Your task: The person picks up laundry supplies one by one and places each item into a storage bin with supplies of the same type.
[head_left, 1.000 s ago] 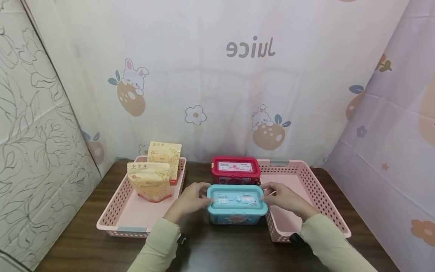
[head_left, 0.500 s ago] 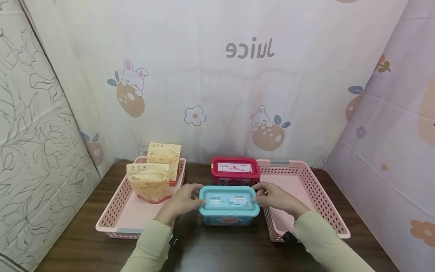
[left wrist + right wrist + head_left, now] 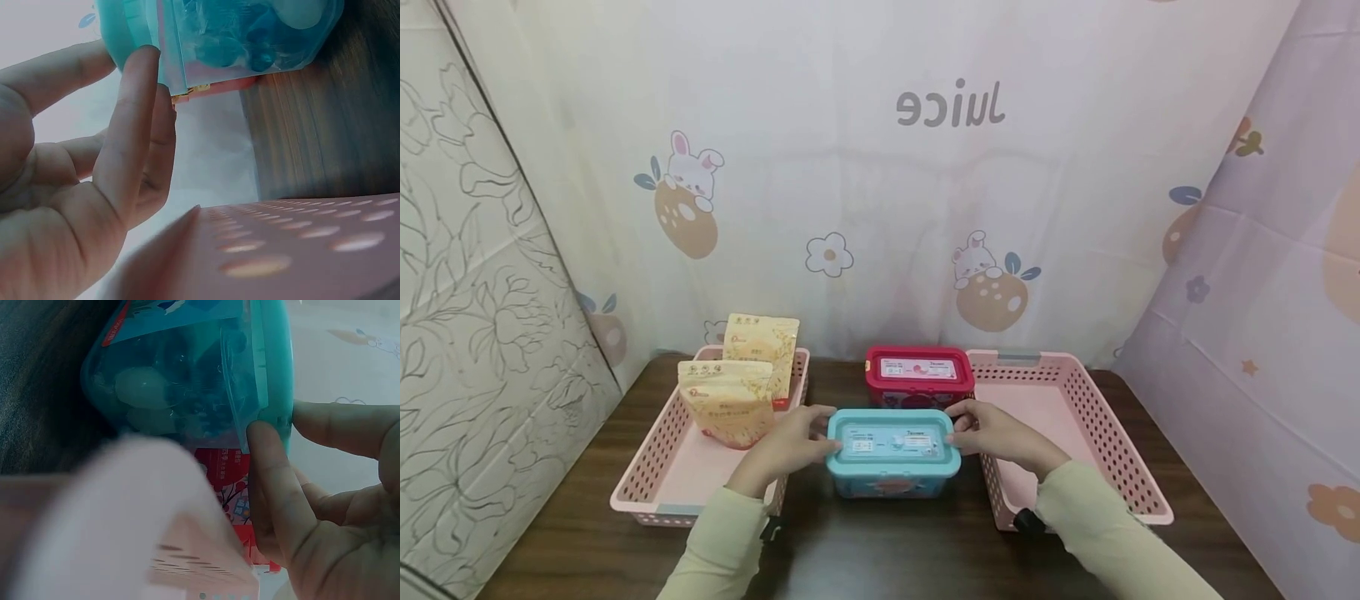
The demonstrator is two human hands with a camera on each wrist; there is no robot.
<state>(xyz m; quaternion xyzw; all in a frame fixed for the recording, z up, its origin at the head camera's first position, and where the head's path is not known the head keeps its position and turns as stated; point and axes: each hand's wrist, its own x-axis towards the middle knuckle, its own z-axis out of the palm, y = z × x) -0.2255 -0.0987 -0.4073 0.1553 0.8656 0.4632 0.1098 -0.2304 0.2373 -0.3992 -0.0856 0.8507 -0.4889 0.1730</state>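
Observation:
A turquoise lidded plastic box [image 3: 891,454] is on the brown table between two pink baskets. My left hand [image 3: 786,446] pinches the left end of its lid, thumb on top and fingertips under the rim in the left wrist view. At the other end my right hand [image 3: 1000,437] pinches the lid likewise. Through the clear side of the turquoise box [image 3: 169,387], rounded blue and whitish pieces show in the right wrist view. Directly behind stands a red lidded box [image 3: 919,375] of similar shape, touching or very near the right basket.
The left pink basket [image 3: 658,467] holds two upright yellow pouches [image 3: 726,404]. The right pink basket [image 3: 1112,433] stands under my right forearm, its perforated wall close to the wrist. A printed curtain [image 3: 880,200] hangs behind the table [image 3: 865,550].
Both hands and the turquoise box have moved left together, away from the right basket and toward the left one. The red box, pouches and baskets have stayed put.

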